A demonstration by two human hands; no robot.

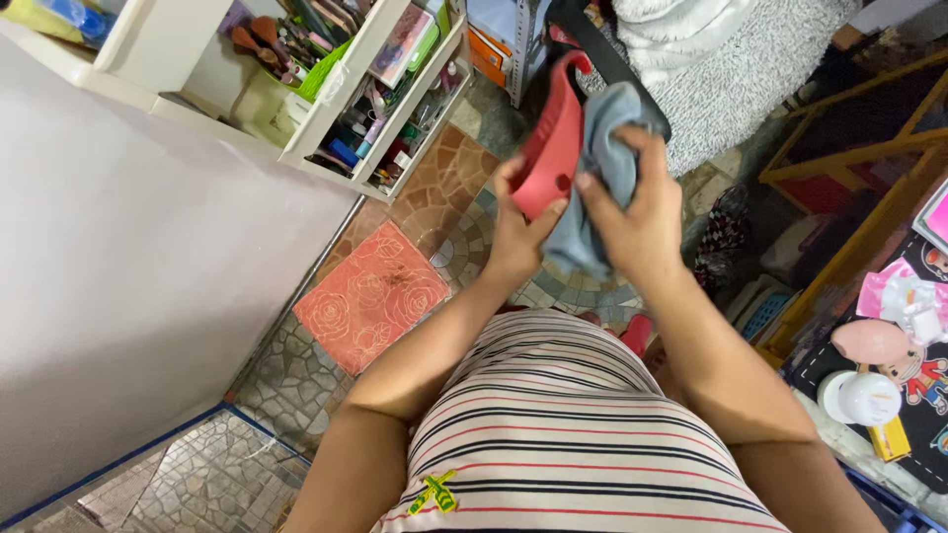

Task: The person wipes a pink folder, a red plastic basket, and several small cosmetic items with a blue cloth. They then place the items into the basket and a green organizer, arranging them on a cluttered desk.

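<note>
We look down on two bare hands raised over a tiled floor (296, 385). The left hand (518, 232) has its grip closed on the lower end of a red plastic holder (551, 158), thumb on the near face and fingers hidden behind it. The holder stands nearly upright, with a small hole near its lower end and a hooked top at about 12 o'clock; we cannot tell what kind of item it is, since its far side is turned away. The right hand (637, 212) has its grip clenched on a grey-blue cloth (602, 168) pressed against the holder's right edge; the cloth bunches under the palm and hangs below it, so its full shape is hidden. A black band (612, 69) runs behind the cloth, its ends cut off.

At 9 o'clock from the hands lies a red rose-patterned mat (370, 296). At 11 o'clock a white shelf unit (365, 59) is crammed with small things too cluttered to make out. At 1 o'clock sits a grey fluffy rug (731, 69). At 4 o'clock a white round jar (861, 397) rests on a cartoon-printed mat (923, 326), cut off by the frame edge. A striped shirt (573, 434) fills the bottom
</note>
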